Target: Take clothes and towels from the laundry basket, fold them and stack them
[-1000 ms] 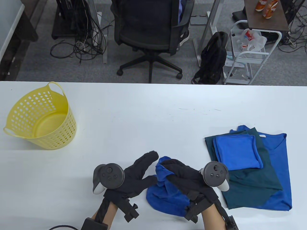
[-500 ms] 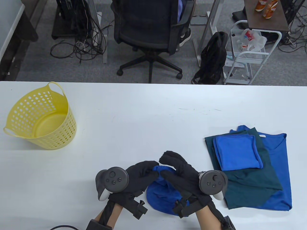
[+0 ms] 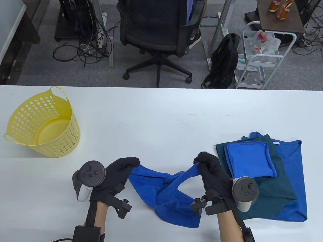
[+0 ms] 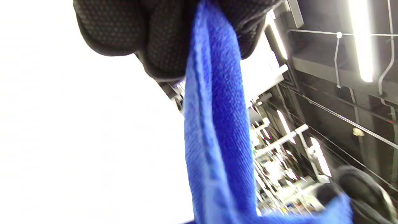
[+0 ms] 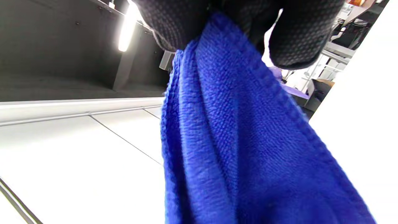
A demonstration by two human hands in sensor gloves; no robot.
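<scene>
On the left of the table stands the yellow basket, with nothing showing inside it. Nearer the front edge, the left hand pinches one corner of the blue towel; the left wrist view shows the cloth clamped between the fingertips and hanging down in a narrow strip. The towel sags between the hands, with a twist near its middle and the lower part bunched on the table. The right hand pinches the opposite corner, the cloth caught tight between the fingers. To the right lies the stack: a folded blue towel on a dark green garment on a blue shirt.

The step in hand looks like spreading the towel out before folding. To do it well, the person would likely keep both corner pinches firm, draw the hands further apart until the top edge is taut, and give a light shake so the twist drops out. Then the towel can be laid flat on the bare surface left of the stack, with edges squared before the first fold.

No brand or writing can be read on the cloth or basket; the shirt's white neck tag is too small to make out.
</scene>
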